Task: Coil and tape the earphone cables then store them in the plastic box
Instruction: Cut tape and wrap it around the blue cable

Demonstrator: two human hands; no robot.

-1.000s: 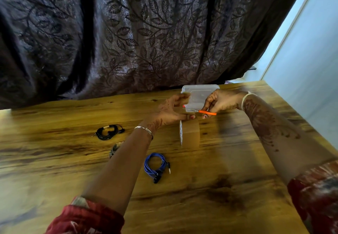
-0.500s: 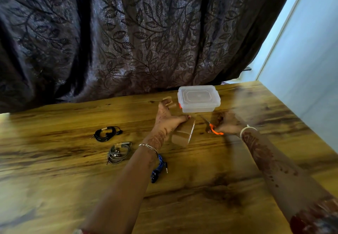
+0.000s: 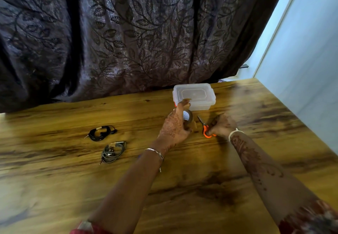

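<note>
The left hand (image 3: pixel 173 127) is gripping the tape roll (image 3: pixel 187 118). The right hand (image 3: pixel 223 126), blurred, seems to be pinching the scissors (image 3: pixel 205 131). Taping is looking finished: the black coil (image 3: pixel 101 133) and grey coil (image 3: pixel 113 152) are lying well left of the left hand, with the lidded plastic box (image 3: pixel 199 95) just beyond its fingertips. The next move is calling for freeing both hands and opening the lid.

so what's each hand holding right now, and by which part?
Left hand holds the brown tape roll around its outer rim. Right hand holds the scissors by the orange handles, blades free.
</note>
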